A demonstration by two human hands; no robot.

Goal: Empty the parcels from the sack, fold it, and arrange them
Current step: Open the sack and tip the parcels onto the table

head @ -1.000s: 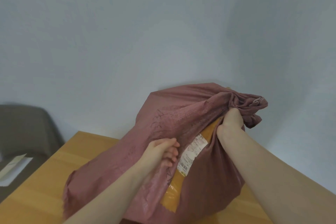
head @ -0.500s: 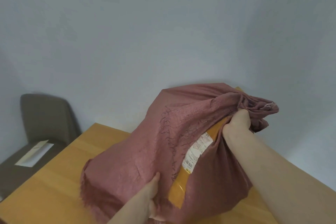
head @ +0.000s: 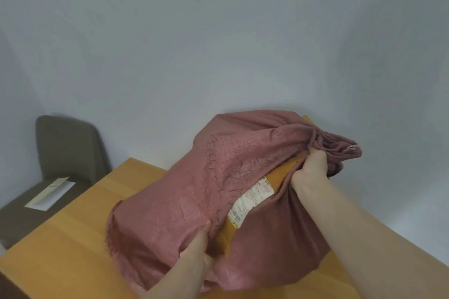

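Note:
A bulging dusky-pink woven sack (head: 194,182) lies on the wooden table (head: 73,238). Through its opening shows an orange-brown parcel (head: 279,172) with a white shipping label (head: 252,199). My right hand (head: 309,167) grips the bunched mouth of the sack at its upper right. My left hand (head: 196,250) holds the sack's lower edge near the parcel's bottom end, thumb up against the fabric. Whatever else is inside the sack is hidden.
A brown upholstered chair (head: 65,150) stands left of the table with a white envelope (head: 51,195) on its seat. A plain grey wall runs behind. The table's left edge slants down to the bottom left corner.
My left hand has dropped from the middle of the sack to its lower edge. The view has shifted, bringing the chair more into sight. My right hand keeps its grip.

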